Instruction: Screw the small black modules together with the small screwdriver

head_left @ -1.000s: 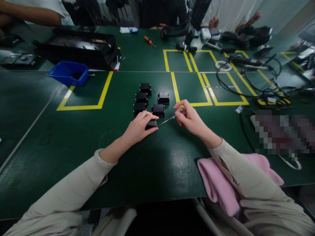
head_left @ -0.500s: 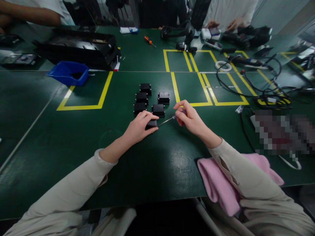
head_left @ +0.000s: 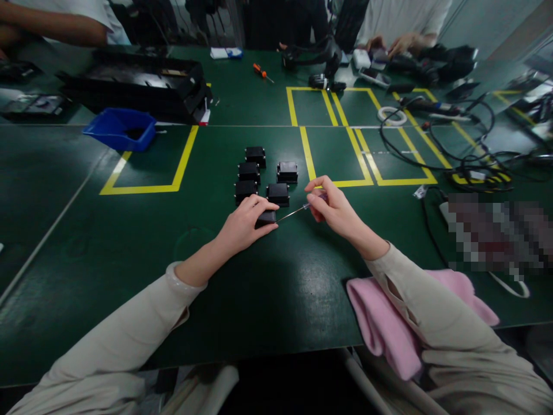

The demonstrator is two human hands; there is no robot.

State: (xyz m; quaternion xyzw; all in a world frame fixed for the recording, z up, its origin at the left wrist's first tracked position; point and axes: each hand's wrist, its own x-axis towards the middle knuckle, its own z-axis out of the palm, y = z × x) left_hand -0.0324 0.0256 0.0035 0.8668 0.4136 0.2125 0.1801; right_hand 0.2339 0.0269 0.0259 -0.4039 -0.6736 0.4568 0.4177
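My left hand (head_left: 247,222) grips a small black box-shaped part (head_left: 266,217) against the green table, thumb on the near side and fingers over the top. Part of it is hidden under the hand. In my right hand (head_left: 329,206) is a screwdriver (head_left: 298,211), its handle mostly covered by my curled fingers. The thin metal shaft slants down to the left, and its tip meets the right end of the held part. Just beyond stand several similar black parts, among them a near one (head_left: 277,194) and a farther one (head_left: 255,156), with small shiny bits at their sides.
A blue bin (head_left: 123,128) and a large black tray (head_left: 138,80) stand at the left. An orange screwdriver (head_left: 261,72) lies far back. Cables (head_left: 470,167) tangle at the right, above a pink cloth (head_left: 380,311) under my right forearm. A co-worker's hands (head_left: 400,45) are across the table.
Both my hands, the screwdriver and the held part look unmoved. Across the table, the co-worker's hands have shifted slightly closer together.
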